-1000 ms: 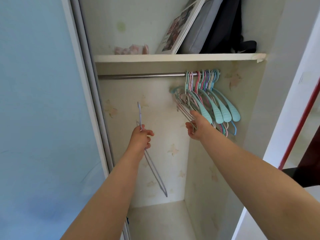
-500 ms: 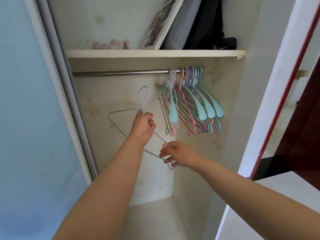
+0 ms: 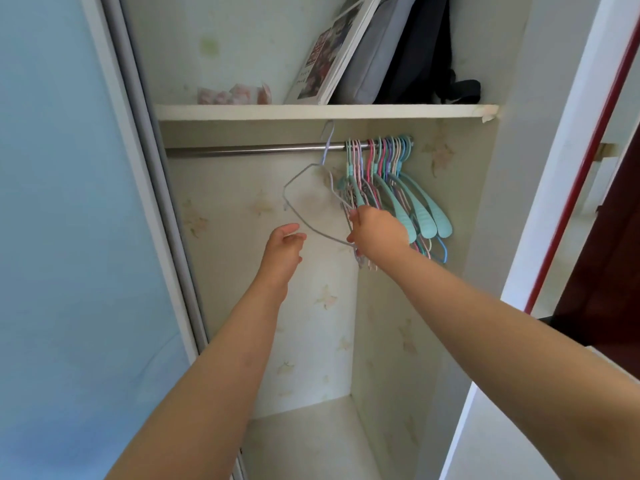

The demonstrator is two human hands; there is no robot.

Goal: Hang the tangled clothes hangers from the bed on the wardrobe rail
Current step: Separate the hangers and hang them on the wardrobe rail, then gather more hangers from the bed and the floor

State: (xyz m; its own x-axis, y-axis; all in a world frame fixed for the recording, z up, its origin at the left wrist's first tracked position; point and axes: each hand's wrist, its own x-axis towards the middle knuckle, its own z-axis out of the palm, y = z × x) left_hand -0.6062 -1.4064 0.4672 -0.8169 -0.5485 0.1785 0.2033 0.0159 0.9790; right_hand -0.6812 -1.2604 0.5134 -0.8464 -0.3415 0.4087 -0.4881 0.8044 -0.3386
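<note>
Wardrobe (image 3: 221, 237) open w/ sliding door (image 3: 69, 202) pushed left; shelf (image 3: 242, 112) up top carries a framed picture (image 3: 329, 53) & bags (image 3: 398, 43). Under it the rail (image 3: 249, 149) runs across, bare on its left part, w/ a packed bunch of coloured hangers (image 3: 398, 188) hooked at the right end.

Step in hand, as I read it: seating the thin wire hanger (image 3: 294, 209) on the rail. Its hook sits at rail height just left of the bunch, body twisted out toward the left. Can't tell if the hook is fully over the bar.

R hand (image 3: 377, 233) is curled round the hanger's lower right corner, close against the bunch. L hand (image 3: 284, 247) is just beside the bottom wire, fingers relaxed & apart, holding nothing; whether a fingertip touches the wire I can't tell.

To do it well:
- Check the hook clears the bar top & drops over before releasing.
- Swing the body square to the rail so it hangs flat w/ the rest.
- Keep the wire corner from snagging neighbours' shoulders, else it re-tangles.
- Let go gently; light wire probably swings & may hop off.
</note>
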